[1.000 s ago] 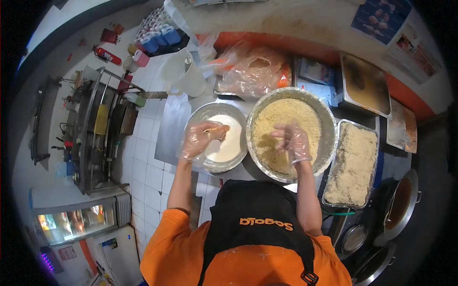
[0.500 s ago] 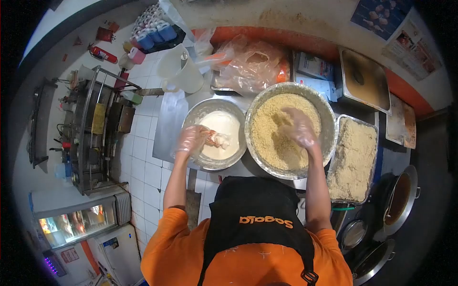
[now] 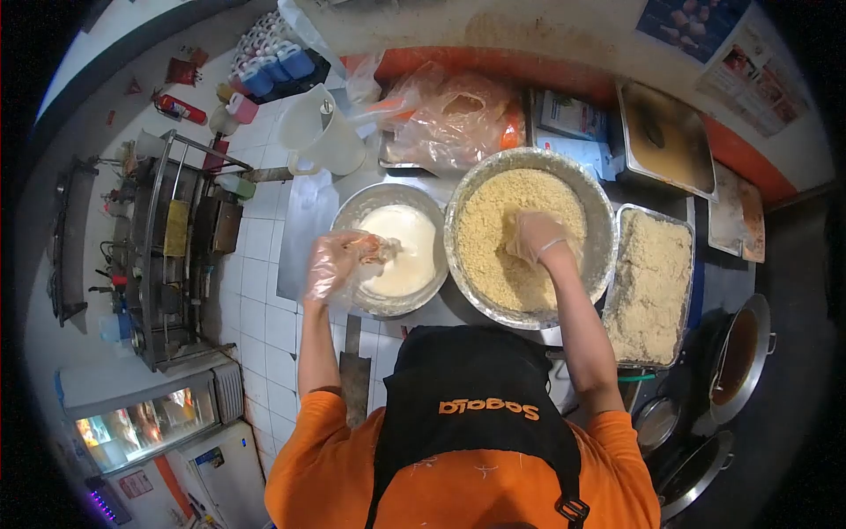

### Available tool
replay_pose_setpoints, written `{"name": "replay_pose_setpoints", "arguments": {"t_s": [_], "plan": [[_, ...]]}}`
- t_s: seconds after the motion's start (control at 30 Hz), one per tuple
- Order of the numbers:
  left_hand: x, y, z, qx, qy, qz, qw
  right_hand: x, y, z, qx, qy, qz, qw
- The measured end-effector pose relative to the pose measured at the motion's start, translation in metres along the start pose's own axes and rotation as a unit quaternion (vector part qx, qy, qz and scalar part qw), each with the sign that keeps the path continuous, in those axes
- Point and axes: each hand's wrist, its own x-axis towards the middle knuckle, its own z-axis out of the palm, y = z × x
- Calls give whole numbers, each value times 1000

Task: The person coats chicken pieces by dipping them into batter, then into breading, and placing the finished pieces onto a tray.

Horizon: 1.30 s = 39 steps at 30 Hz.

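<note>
My left hand [image 3: 337, 263], in a clear plastic glove, is closed around a reddish piece of raw meat [image 3: 381, 250] at the near left rim of a metal bowl [image 3: 351, 208]. White batter [image 3: 408, 236] fills that bowl, and some of it coats the meat's end. Inside a larger metal bowl [image 3: 603, 207] on the right, my gloved right hand [image 3: 539, 236] reaches down into pale yellow crumbs [image 3: 520, 192]. Its fingers point downward and their tips are hidden, so I cannot see whether it holds anything.
A tray [image 3: 650, 291] heaped with crumbs stands right of the large bowl. Behind are a white pitcher [image 3: 328, 132], plastic bags [image 3: 458, 119] on a tray and a steel pan [image 3: 667, 141] of tan liquid. Two woks [image 3: 742, 361] with dark liquid sit at the lower right.
My left hand has drawn the meat back from the batter toward the bowl's left rim. My right hand, spread over the crumbs before, has moved left and curled down into them.
</note>
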Motion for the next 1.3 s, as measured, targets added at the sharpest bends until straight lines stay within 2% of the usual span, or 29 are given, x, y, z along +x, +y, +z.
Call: {"name": "replay_pose_setpoints", "arguments": {"t_s": [0.03, 0.07, 0.1, 0.13, 0.17, 0.2, 0.23, 0.27, 0.3, 0.37, 0.5, 0.57, 0.6, 0.63, 0.67, 0.7, 0.73, 0.77, 0.8, 0.87, 0.9, 0.93, 1.0, 1.03, 1.13, 1.17, 1.2, 1.27, 1.3], "plan": [[-5, 4, -2, -86, 12, -25, 996, -8, -3, 1, 3, -3, 1, 1000], [-3, 3, -2, -84, 9, -25, 996, -23, -13, -3, -17, 119, -32, 992], [-2, 2, -1, -13, 19, 4, 1000, -33, -23, -8, -37, 240, -65, 968], [0, 2, 0, 58, 28, 35, 997, -37, -32, -12, -36, 241, -63, 968], [0, 8, 2, 60, 25, 40, 997, -39, -41, -16, -16, 228, -66, 971], [1, 15, 4, 51, 21, 31, 998, -39, -51, -20, 6, 218, -67, 974], [-1, 22, 7, 42, 15, 21, 999, -43, -60, -15, -55, 173, -36, 983], [-3, 26, 11, 33, 7, 9, 999, -47, -59, -10, -49, 176, -27, 983], [3, 12, 15, -60, -7, 13, 998, -49, -55, -8, -47, 147, -31, 988], [0, 41, 27, -80, -30, 27, 996, -48, -49, 4, -79, 105, -20, 991], [-3, 100, 65, -70, -50, 65, 994, -5, 11, 49, 11, 64, -49, 997], [10, 107, 95, -97, -61, 105, 988, 4, 46, 62, 77, 69, -112, 988], [17, 109, 112, -61, -58, 121, 989, -14, 46, 58, 75, 67, -113, 988], [24, 108, 129, -24, -57, 138, 989, -50, 40, 48, 54, 191, -38, 979], [33, 98, 151, 72, -41, 144, 986, -73, 35, 45, 32, 312, 38, 949], [42, 79, 173, 168, -25, 149, 974, -78, 30, 54, 33, 313, 39, 948], [51, 47, 192, 170, -28, 153, 973, -78, 22, 62, 22, 332, 121, 935], [63, 11, 211, 210, -12, 207, 956, -74, 18, 65, 11, 350, 204, 914], [71, -4, 222, 245, 5, 261, 934, -64, 22, 65, 14, 354, 211, 911], [71, 8, 227, 234, 23, 281, 931, -57, 23, 51, 216, 255, 178, 926], [68, 11, 228, 227, 45, 291, 928, -66, 27, 53, 207, 306, 94, 924], [72, 12, 229, 225, 44, 289, 930, -82, 19, 33, 205, 304, 94, 926], [80, 11, 222, 294, 41, 270, 916, -98, 1, 9, 241, 206, 91, 944], [84, 6, 222, 288, 46, 281, 914, -86, -4, 24, 188, 237, 142, 943], [86, -1, 224, 291, 48, 275, 915, -29, 16, 73, 165, 269, 108, 943], [85, 5, 222, 289, 48, 273, 916, -47, 3, 53, 249, 300, 105, 915], [79, 7, 217, 234, 29, 261, 936, -59, -1, 43, 249, 293, 107, 917], [76, 5, 208, 182, 8, 249, 951, -64, -6, 30, 221, 196, 76, 952], [76, 2, 207, 133, 18, 306, 943, -52, -4, 44, 221, 197, 77, 952]]}}
